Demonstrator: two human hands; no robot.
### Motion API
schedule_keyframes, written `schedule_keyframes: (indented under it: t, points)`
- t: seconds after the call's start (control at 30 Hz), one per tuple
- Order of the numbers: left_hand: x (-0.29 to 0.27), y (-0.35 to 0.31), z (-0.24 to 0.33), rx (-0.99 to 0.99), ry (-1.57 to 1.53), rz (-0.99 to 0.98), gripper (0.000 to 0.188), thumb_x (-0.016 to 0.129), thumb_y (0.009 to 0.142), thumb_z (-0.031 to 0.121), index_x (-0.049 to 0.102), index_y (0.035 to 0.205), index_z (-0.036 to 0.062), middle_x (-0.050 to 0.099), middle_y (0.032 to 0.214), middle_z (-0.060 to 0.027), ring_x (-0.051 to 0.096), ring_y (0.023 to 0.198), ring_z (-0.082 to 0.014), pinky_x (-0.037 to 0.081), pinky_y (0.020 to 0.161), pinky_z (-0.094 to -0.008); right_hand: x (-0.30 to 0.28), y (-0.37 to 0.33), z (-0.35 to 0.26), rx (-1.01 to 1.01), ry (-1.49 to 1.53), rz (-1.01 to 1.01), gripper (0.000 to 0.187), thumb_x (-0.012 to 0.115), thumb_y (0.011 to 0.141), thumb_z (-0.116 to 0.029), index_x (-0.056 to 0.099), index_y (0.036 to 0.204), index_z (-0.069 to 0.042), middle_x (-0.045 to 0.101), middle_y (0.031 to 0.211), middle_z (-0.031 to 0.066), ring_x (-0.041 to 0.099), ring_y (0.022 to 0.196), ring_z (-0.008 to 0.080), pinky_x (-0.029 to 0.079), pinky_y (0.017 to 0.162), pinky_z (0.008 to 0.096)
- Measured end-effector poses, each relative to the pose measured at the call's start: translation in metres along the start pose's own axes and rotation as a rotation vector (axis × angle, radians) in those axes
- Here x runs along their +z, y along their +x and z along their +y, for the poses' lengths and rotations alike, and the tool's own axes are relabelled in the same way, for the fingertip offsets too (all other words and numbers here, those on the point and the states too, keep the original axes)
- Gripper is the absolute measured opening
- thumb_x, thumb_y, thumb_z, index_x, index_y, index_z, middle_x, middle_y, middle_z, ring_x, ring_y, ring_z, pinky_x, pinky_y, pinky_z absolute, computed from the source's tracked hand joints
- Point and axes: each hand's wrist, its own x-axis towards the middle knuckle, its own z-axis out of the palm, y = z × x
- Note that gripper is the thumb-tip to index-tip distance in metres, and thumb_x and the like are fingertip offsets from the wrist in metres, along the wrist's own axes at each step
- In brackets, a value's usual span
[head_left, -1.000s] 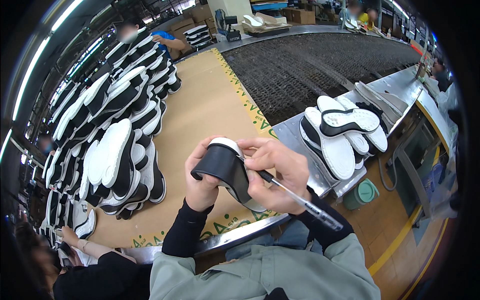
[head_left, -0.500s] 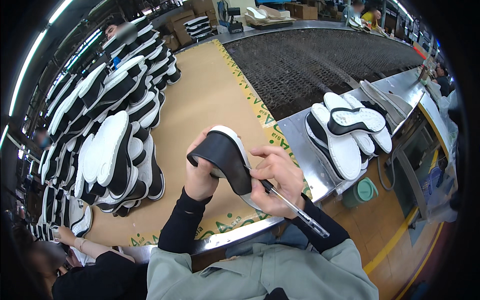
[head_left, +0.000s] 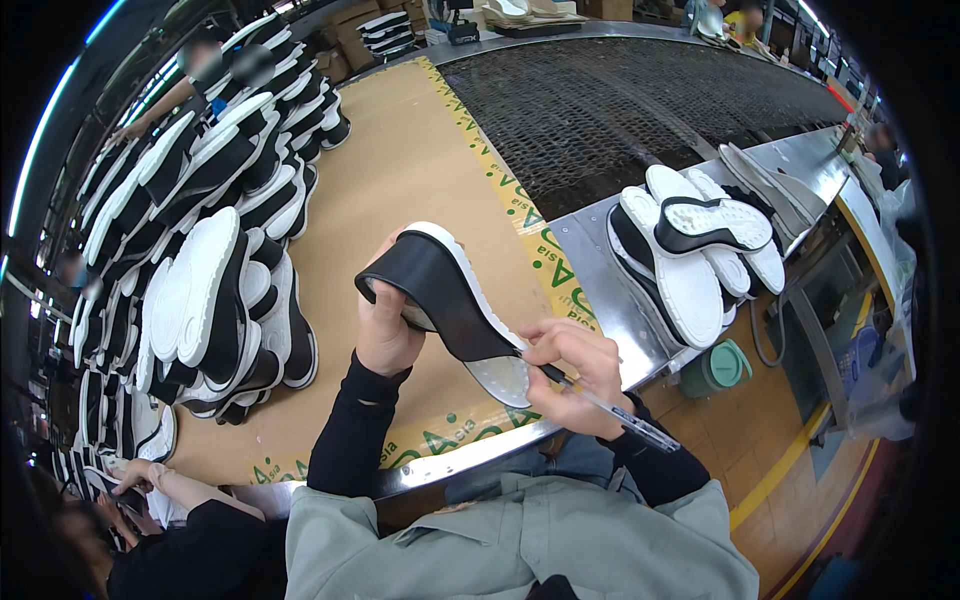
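In front of my chest, a wedge-heeled shoe sole (head_left: 452, 315) is held up, with a black side wall, a white edge and a pale toe end. My left hand (head_left: 388, 335) is closed round its heel end, thumb on the near side. My right hand (head_left: 580, 375) pinches a pen (head_left: 632, 422) with a clear barrel and dark grip. The pen's tip meets the edge of the black wall near the toe end, and its back end points down to the right. Beneath both hands lies a brown cardboard-covered table (head_left: 400, 170).
High piles of black-and-white soles (head_left: 205, 290) stand on the left. More soles (head_left: 685, 270) lie on a metal ledge (head_left: 590, 240) at right, beside a dark mesh belt (head_left: 640, 100). A green lidded tub (head_left: 718, 368) stands below. A co-worker's arm (head_left: 195, 490) reaches in at lower left.
The sole has tilted, with its heel end shifting left and up and more of its pale toe end showing. My right hand and pen have slid right and down along its edge.
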Motion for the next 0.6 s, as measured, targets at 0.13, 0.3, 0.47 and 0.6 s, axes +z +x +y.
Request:
schedule_keyframes:
  t: [0.13,0.3,0.47,0.6]
  points:
    - [-0.003,0.0,-0.002,-0.006,-0.018,-0.004,0.099,0.051,0.079,0.076,0.038,0.141,-0.0004,0.054,0.132,-0.0152,0.056,0.12,-0.0277,0.049,0.1,-0.0427,0.001,-0.016,0.008,0.015,0.048,0.03,0.017,0.065,0.062,0.009,0.059,0.077,0.003,0.065,0.078,0.0175,0.07,0.084,0.0331,0.055,0.07,0.034]
    - [-0.005,0.002,-0.004,0.012,-0.023,-0.014,0.094,0.05,0.083,0.074,0.039,0.14,-0.001,0.055,0.132,-0.0153,0.057,0.118,-0.0278,0.049,0.099,-0.0431,0.003,-0.024,0.014,-0.017,0.051,0.064,0.016,0.065,0.063,0.011,0.059,0.076,0.003,0.065,0.077,0.0166,0.072,0.088,0.0335,0.057,0.071,0.0335]
    - [-0.01,0.001,-0.008,0.03,-0.017,0.014,0.089,0.046,0.087,0.071,0.04,0.14,-0.0004,0.055,0.133,-0.015,0.058,0.118,-0.0276,0.049,0.1,-0.0433,0.004,-0.026,0.014,-0.01,0.063,0.066,0.016,0.065,0.063,0.012,0.06,0.075,0.004,0.066,0.079,0.0175,0.072,0.088,0.0328,0.058,0.074,0.0327]
    - [-0.017,0.003,-0.012,0.011,-0.108,0.122,0.08,0.044,0.092,0.066,0.043,0.138,0.0006,0.059,0.124,-0.0121,0.06,0.112,-0.0249,0.051,0.096,-0.0411,-0.006,-0.029,0.012,0.041,0.065,0.001,0.015,0.065,0.065,0.009,0.062,0.079,0.004,0.069,0.086,0.0184,0.072,0.087,0.0292,0.058,0.075,0.0322]
